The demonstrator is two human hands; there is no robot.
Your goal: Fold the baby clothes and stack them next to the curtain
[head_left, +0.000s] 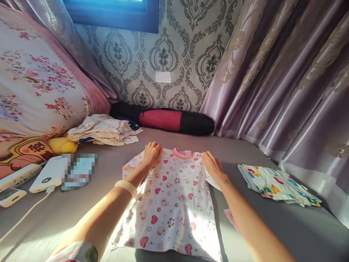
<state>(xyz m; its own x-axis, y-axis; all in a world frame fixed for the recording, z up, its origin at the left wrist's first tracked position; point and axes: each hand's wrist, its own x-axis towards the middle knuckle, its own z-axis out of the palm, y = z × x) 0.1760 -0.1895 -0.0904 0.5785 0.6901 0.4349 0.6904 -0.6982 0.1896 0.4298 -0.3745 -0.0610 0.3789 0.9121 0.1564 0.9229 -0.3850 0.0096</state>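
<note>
A small white shirt [177, 196] with a pink collar and red heart prints is spread out on the grey bed sheet, collar away from me. At its left shoulder, my left hand [152, 153] has its fingers curled onto the fabric. My right hand [212, 165] grips the opposite shoulder, its fingertips partly hidden. One sleeve lies out beneath my left forearm. The other sleeve runs under my right wrist, and its pink cuff [231, 219] shows beyond the forearm.
Folded printed cloth [280, 185] lies at the right, and a pile of pale clothes [105, 129] at the back left. A power bank [50, 174] with a cable and a power strip [20, 174] sit at the left. A black and red roll bag [163, 119] rests along the wall.
</note>
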